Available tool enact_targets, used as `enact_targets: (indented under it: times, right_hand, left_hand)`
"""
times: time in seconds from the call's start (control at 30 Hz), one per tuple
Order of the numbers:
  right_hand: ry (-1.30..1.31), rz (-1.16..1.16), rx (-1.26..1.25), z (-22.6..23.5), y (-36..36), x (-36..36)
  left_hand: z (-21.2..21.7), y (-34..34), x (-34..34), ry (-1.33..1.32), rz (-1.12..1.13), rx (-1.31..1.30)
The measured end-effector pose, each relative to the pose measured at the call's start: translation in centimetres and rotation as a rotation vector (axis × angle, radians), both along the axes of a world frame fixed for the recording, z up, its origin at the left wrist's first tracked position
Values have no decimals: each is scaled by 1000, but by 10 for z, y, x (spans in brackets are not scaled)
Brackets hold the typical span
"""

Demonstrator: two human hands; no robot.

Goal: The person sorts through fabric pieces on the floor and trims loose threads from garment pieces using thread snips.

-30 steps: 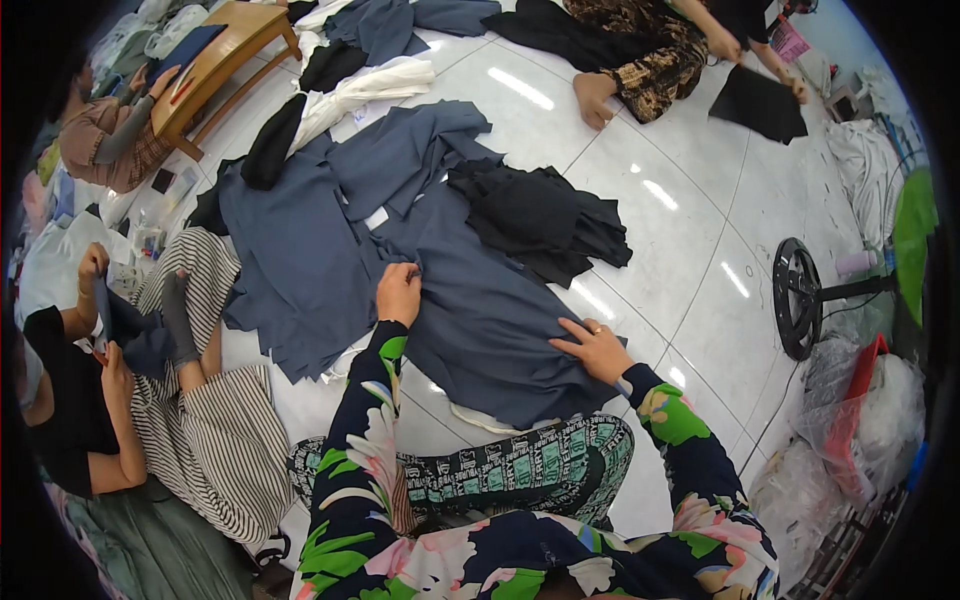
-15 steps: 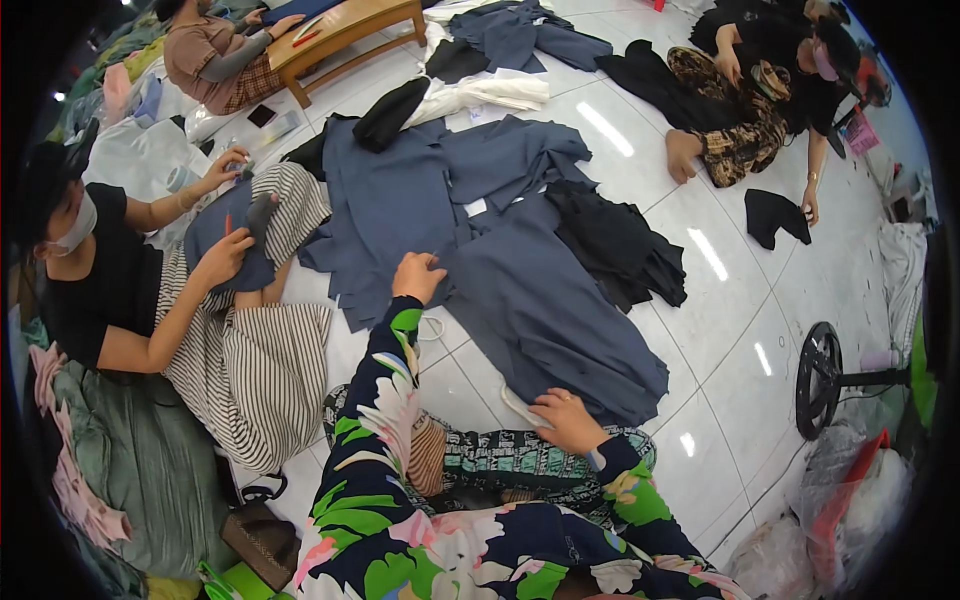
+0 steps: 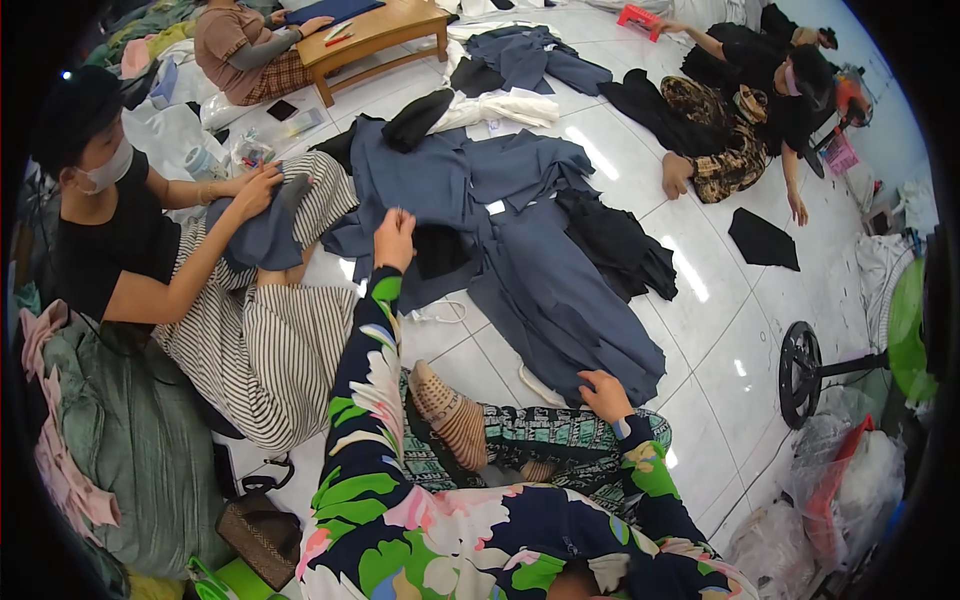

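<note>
The blue-grey garment [image 3: 545, 270] lies spread flat on the white tiled floor [image 3: 700, 330], running from the centre of your view out toward 5 o'clock. Your left hand [image 3: 394, 238] sits at its upper left part, about 11 o'clock from centre, fingers bunched together and pinching a bit of the cloth. Your right hand [image 3: 605, 395] rests at the garment's lower hem, around 5 o'clock, fingers curled down onto the fabric edge; whether it actually grips the cloth, you cannot tell from here.

A black piece of cloth [image 3: 620, 245] lies on the garment's right side, at 2 o'clock. Your bare foot [image 3: 450, 415] is tucked in at 6 o'clock, just below the hem. At 9 o'clock a person in a black top handles another blue-grey piece [image 3: 265, 230] over a striped skirt [image 3: 270, 350]. A low wooden table [image 3: 375, 35] stands at 12 o'clock, and a fan base [image 3: 800, 372] at 3 o'clock.
</note>
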State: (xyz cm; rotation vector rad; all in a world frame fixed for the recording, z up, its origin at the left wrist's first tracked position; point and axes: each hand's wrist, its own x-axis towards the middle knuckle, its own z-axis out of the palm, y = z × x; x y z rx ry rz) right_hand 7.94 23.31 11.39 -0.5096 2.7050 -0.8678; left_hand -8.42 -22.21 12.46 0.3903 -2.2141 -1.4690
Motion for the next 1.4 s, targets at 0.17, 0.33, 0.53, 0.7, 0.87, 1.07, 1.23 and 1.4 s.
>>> enact_targets:
  times: [0.17,0.33,0.53,0.7,0.87,1.07,1.23,1.4]
  right_hand:
    - [49,-17,-436,73,-95,26]
    - [-178,309,-985,270,-234,75]
    - [-345,1002,-889,299,-215,121]
    - [-297,1004,-1085,294,-193,158]
    - [119,208,-1081,298,-212,145]
    - [235,1013,-1106,323,-184,164]
    - [20,1252,-925,341,-156,162]
    - [597,13,-796,271,-90,90]
  left_hand:
    - [166,-14,-35,163,-166,-432]
    - [285,15,-71,-39,-135,-1099]
    - [320,21,-49,-36,-121,-1079]
    - [276,6,-38,44,97,-814]
    - [302,54,-25,-71,36,-988]
    - [363,94,7,-102,7,-1066]
    - [357,101,15,232,-91,-649]
    - [361,161,87,445,-662,-85]
